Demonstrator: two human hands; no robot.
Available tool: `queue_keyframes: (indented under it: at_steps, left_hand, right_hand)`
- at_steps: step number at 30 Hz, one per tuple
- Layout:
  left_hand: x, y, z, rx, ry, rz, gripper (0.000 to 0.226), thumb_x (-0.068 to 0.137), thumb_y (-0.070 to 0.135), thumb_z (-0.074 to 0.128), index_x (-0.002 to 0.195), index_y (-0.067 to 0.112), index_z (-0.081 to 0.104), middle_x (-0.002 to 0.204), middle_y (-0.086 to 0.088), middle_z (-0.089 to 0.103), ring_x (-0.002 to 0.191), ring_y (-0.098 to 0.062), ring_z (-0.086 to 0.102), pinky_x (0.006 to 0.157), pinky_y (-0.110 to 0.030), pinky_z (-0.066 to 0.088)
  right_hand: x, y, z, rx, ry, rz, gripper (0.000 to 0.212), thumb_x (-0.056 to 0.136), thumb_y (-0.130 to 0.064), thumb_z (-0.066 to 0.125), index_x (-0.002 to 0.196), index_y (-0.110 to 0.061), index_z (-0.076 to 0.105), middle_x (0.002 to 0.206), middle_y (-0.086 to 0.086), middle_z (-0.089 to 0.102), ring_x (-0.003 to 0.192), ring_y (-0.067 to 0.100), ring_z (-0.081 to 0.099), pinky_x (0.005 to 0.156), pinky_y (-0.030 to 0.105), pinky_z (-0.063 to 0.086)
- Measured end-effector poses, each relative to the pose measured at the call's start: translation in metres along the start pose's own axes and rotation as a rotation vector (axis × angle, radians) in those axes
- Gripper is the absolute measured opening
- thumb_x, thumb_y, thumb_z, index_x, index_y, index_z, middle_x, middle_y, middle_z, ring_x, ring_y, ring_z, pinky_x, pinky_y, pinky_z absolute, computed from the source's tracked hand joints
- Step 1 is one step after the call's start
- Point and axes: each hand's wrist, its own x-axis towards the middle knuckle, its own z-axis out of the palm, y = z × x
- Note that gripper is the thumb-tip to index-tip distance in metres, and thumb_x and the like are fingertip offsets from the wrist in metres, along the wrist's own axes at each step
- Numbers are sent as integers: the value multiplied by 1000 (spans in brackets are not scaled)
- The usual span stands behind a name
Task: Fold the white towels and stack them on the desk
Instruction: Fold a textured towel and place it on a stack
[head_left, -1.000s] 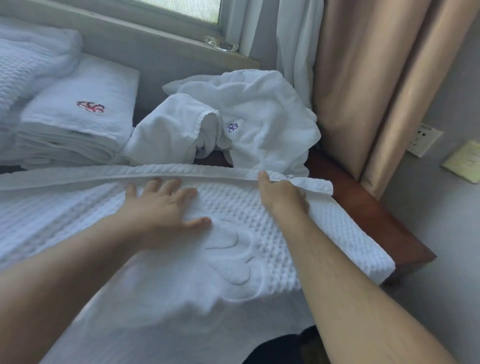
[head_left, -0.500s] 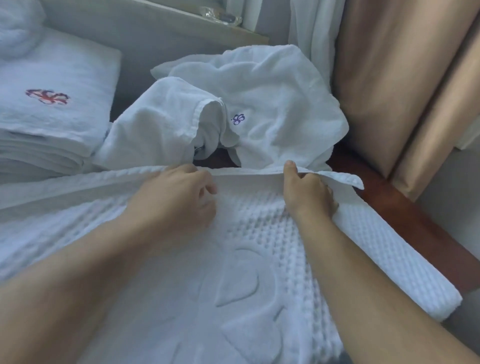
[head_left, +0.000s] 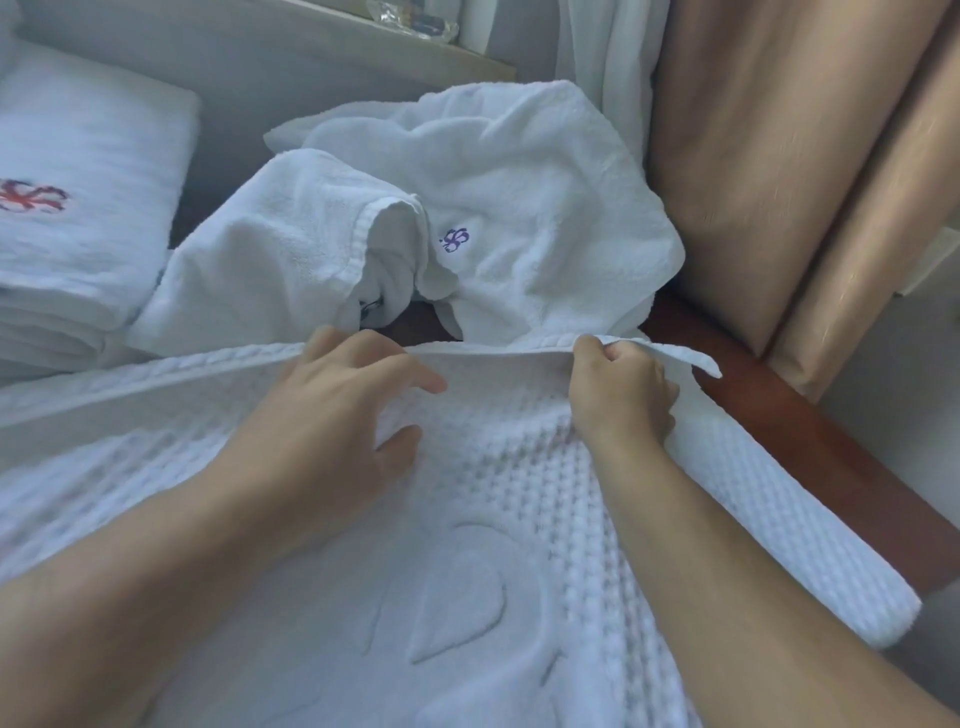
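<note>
A white waffle-weave towel with a raised leaf pattern lies spread across the brown desk in front of me. My right hand grips its far hem near the right corner, fingers curled round the edge. My left hand sits at the same far hem further left, fingers bent over the edge and thumb apart below; whether it holds the cloth is unclear. Behind the hem lies a crumpled pile of white towels with a small purple emblem. A folded stack of towels with a red emblem stands at the left.
Tan curtains hang at the right behind the desk, with a white sheer curtain beside them. A windowsill with a clear object on it runs along the back wall. The desk's right edge drops off to a grey floor.
My left hand went from lying flat on the towel to reaching its far hem with bent fingers. My right hand kept its hold on the hem. The view moved closer.
</note>
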Motion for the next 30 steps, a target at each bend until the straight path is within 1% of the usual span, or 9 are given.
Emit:
queue_keyframes:
  at_steps: [4, 8, 10, 14, 17, 20, 25, 28, 30]
  left_hand:
    - [-1, -6, 1, 21, 21, -2, 45, 88, 34, 68, 130, 45, 55, 127, 22, 48, 126, -6, 28, 94, -19, 21]
    - [-2, -9, 5, 57, 3, -30, 60, 86, 40, 60, 143, 40, 41, 142, 18, 38, 136, -11, 19, 108, -27, 23]
    - [1, -9, 7, 87, 8, -21, 59, 87, 38, 59, 144, 36, 43, 145, 15, 38, 137, -12, 19, 111, -31, 25]
    - [14, -11, 2, 153, 11, 23, 51, 86, 31, 61, 136, 31, 55, 142, 11, 49, 134, -17, 33, 111, -34, 28]
    - [21, -9, 0, 195, -14, 55, 47, 81, 39, 50, 124, 29, 65, 136, 10, 58, 127, -19, 47, 105, -34, 31]
    - [25, -8, -1, 199, -38, 75, 47, 79, 45, 44, 115, 31, 72, 128, 12, 65, 121, -19, 58, 103, -38, 38]
    - [41, -12, -4, 193, -74, 141, 43, 79, 40, 48, 111, 31, 76, 118, 14, 72, 108, -16, 68, 94, -35, 51]
    - [56, -22, -1, 212, -88, 138, 48, 81, 43, 46, 117, 31, 74, 126, 12, 69, 117, -12, 65, 101, -38, 49]
    - [66, -28, 2, 232, -80, 120, 49, 81, 45, 46, 118, 31, 73, 127, 12, 69, 118, -11, 65, 103, -39, 48]
  right_hand:
    - [2, -1, 3, 8, 1, 4, 43, 97, -52, 37, 68, -25, 55, 99, 1, 65, 105, 22, 34, 89, 45, 28]
    - [3, -2, 5, -13, 2, 13, 43, 96, -52, 35, 67, -27, 54, 97, 0, 63, 102, 22, 32, 87, 43, 25]
    - [6, -3, 6, -25, 8, 23, 45, 96, -52, 34, 68, -25, 55, 97, 1, 63, 101, 22, 32, 87, 42, 24]
    - [13, -10, 9, -11, 38, 33, 51, 98, -51, 31, 86, -18, 68, 103, 3, 65, 102, 22, 35, 90, 44, 30]
    - [19, -16, 13, -8, 43, 21, 54, 99, -50, 29, 98, -15, 71, 109, 4, 64, 106, 24, 40, 94, 47, 33]
    - [23, -18, 16, -17, 46, 7, 45, 98, -49, 30, 91, -19, 63, 107, 3, 60, 100, 21, 35, 87, 44, 29]
    - [32, -20, 23, 4, 69, -6, 39, 98, -41, 31, 87, -17, 60, 99, 1, 53, 99, 22, 38, 92, 47, 33]
    - [42, -27, 32, 0, 87, -14, 35, 99, -37, 31, 83, -17, 55, 98, 2, 51, 98, 23, 38, 90, 48, 33]
    - [52, -31, 39, 15, 103, -33, 36, 99, -35, 32, 74, -18, 50, 96, 2, 51, 97, 23, 38, 86, 46, 30]
